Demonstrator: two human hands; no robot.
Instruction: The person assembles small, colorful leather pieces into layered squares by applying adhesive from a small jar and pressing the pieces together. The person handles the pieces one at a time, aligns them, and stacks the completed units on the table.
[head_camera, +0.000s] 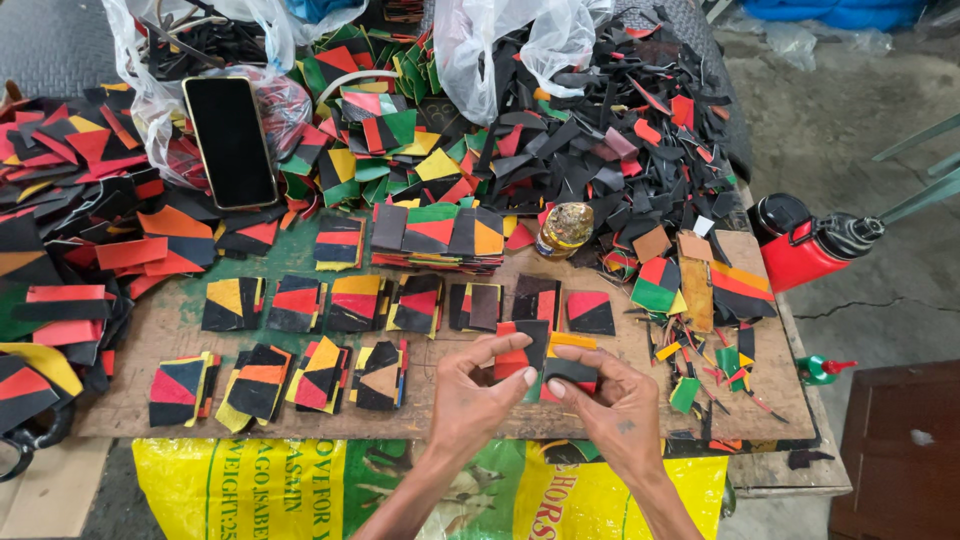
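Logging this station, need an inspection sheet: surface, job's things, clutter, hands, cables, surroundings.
Surface: brown board on a green-topped table.
Job's things: stack of patches pinched by both hands; sorted patch piles in rows.
Clutter: black scrap heap, phone, jar, plastic bags.
Hands: left hand and right hand, both gripping the stack.
Cables: nothing seen.
Surroundings: red flask, yellow sack, concrete floor.
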